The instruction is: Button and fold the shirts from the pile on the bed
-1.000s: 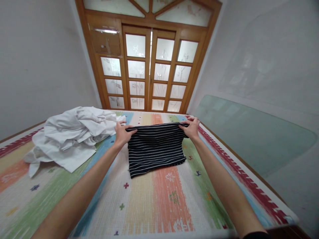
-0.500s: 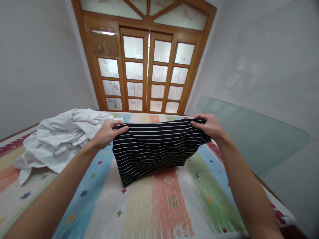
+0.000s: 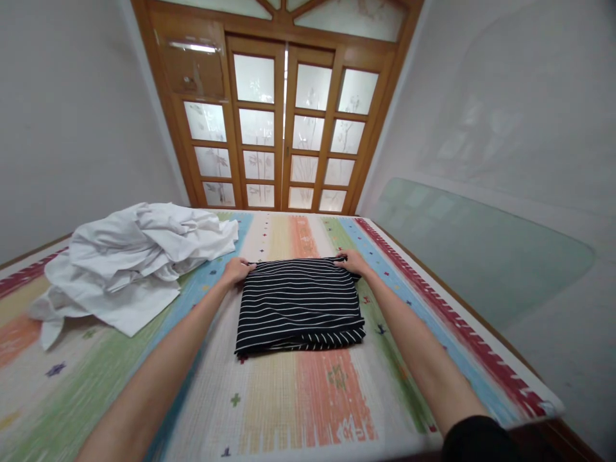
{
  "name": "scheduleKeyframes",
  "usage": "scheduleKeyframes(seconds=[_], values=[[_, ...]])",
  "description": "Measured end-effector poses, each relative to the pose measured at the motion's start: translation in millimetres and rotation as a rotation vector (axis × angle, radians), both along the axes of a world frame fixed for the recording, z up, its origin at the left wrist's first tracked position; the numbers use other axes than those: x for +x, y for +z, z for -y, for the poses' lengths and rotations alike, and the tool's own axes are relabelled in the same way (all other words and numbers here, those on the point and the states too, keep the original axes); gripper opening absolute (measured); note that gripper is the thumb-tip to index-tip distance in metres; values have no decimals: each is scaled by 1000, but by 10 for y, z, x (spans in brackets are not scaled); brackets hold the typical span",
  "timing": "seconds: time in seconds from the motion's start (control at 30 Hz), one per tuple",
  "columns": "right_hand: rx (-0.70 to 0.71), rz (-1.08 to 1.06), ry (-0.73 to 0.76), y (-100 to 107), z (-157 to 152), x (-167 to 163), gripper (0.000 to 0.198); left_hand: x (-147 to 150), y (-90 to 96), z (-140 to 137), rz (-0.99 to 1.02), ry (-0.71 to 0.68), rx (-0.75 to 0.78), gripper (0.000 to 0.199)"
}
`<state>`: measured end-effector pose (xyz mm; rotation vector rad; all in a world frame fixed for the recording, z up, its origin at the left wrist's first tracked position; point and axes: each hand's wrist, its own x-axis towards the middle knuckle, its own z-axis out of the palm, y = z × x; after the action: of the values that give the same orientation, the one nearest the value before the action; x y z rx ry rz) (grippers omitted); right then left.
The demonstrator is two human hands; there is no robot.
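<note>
A black cloth with thin white stripes (image 3: 298, 301) lies folded into a rough rectangle on the patterned bed cover (image 3: 269, 404). Its front right corner shows several layers, with stripes running at a slant there. At the far left corner my left hand (image 3: 237, 272) is closed on the fabric. My right hand (image 3: 352, 263) pinches the far right corner, where a bit of cloth sticks out to the side. Between the two hands the far edge runs nearly straight. What kind of garment it is, I cannot tell.
A crumpled white cloth (image 3: 139, 250) is heaped on the left of the bed. Wooden doors with frosted panes (image 3: 283, 128) stand beyond the far edge. A pale green panel (image 3: 471, 250) is on the right wall, close to the bed's side.
Both hands have lowered the striped cloth from a raised, hanging position and laid it flat on the bed. They have come closer together, still gripping its far corners.
</note>
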<state>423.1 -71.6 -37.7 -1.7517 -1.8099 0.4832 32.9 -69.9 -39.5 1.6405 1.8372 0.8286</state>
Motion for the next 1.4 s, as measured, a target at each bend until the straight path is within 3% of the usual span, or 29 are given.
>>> scheduleKeyframes(seconds=[0.13,0.27,0.37,0.5,0.6,0.7,0.8,0.93,1.1,1.23,1.4], values=[[145,193,-35,-97,72,101,26,-43,14,-36,-177,-24,118,12],[331,314,21,-126,151,112,33,109,59,110,-168,-158,398,18],[361,383,138,-200,226,26,44,344,78,432,-122,-487,493,35],[283,513,250,-387,365,-21,59,533,25,968,-322,-1040,404,62],[191,529,252,-503,448,78,63,491,-54,1229,-401,-1232,353,66],[145,534,206,-486,498,162,65,383,-75,1325,-402,-1252,343,62],[165,547,177,-327,607,55,67,293,-33,1346,-373,-1262,346,60],[197,492,408,-83,1017,-391,65,199,-21,1364,-386,-1236,296,61],[34,419,810,-33,1744,-855,67,74,-176,1340,-453,-1020,261,56],[9,371,863,-51,2067,-915,59,-11,-266,1208,-495,-864,247,57],[-24,336,879,33,2150,-922,50,-27,-207,834,-482,-707,294,64]])
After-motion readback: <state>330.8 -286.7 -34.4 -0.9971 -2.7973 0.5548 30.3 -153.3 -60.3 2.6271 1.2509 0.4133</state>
